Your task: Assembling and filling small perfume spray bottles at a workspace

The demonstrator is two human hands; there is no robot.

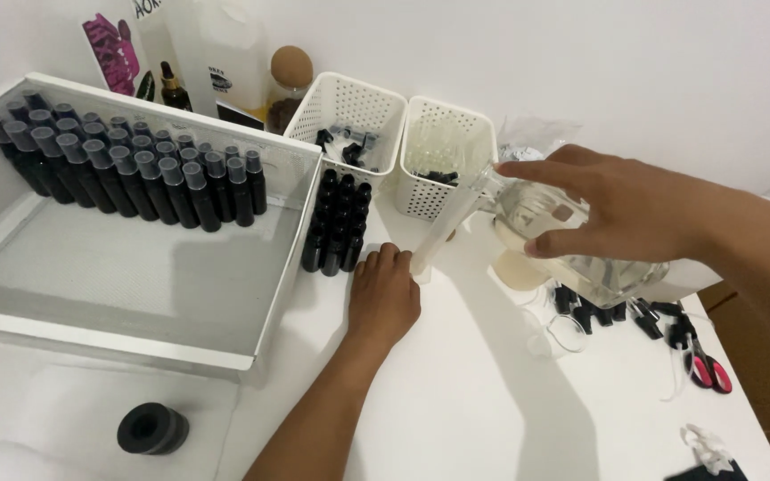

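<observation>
I am seeing right hand (pixel 621 209) gripping tilted clear bottle (pixel 572 236) over tabletop centre; left hand (pixel 383 298) lying loosely curled, holding nothing, beside small black bottles (pixel 336 223).

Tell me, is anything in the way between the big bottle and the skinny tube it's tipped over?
Nothing visible. The right hand tilts the clear bottle with its neck right at the top of the tall tube, which the left hand steadies at the bottom.

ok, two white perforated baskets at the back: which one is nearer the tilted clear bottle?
The right basket, holding clear tubes. The clear bottle in the right hand tips just beside it; the left basket, with dark parts inside, sits farther off.
</observation>
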